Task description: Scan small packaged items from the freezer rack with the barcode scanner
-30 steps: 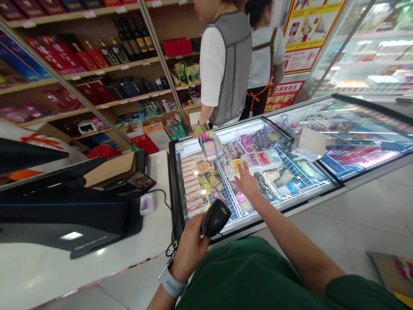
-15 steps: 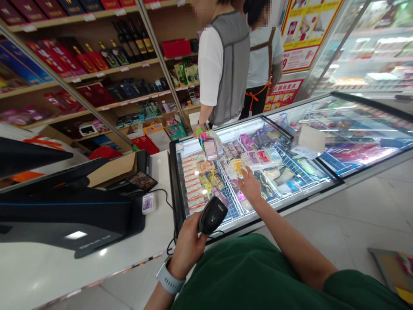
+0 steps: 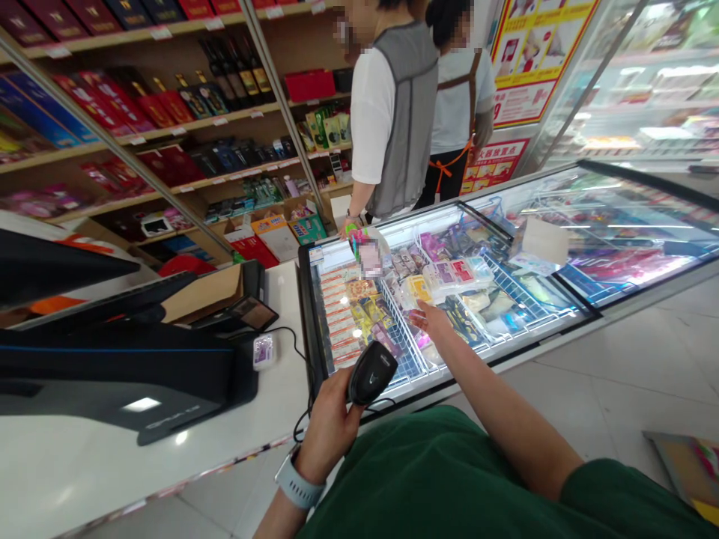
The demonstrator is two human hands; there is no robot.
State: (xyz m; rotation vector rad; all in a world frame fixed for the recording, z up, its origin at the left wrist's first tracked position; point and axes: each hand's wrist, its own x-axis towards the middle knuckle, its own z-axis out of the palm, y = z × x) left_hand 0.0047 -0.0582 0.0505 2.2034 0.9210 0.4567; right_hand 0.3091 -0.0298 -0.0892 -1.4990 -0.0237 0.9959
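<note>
My left hand (image 3: 331, 419) is wrapped round a black handheld barcode scanner (image 3: 371, 373), held just over the near left corner of the chest freezer (image 3: 508, 358). A pale watch strap circles that wrist. My right hand (image 3: 431, 318) hangs over the freezer's glass with its fingers stretched out and nothing visible in them. Just beyond its fingertips lies a small pack with a yellow label (image 3: 417, 287). Next to that pack are a purple-labelled one (image 3: 444, 272) and a red-labelled one (image 3: 463, 269), seemingly on top of the glass.
On the white counter (image 3: 112, 479) at left stand a black checkout terminal (image 3: 129, 374) and a small purple-labelled pack (image 3: 264, 350). Across the freezer a person in a grey vest (image 3: 407, 120) stands beside another person. An open white carton (image 3: 542, 243) rests on the glass.
My right hand has drawn back slightly, away from the yellow-labelled pack and toward me. The scanner stays in my left hand. The view has shifted a little.
</note>
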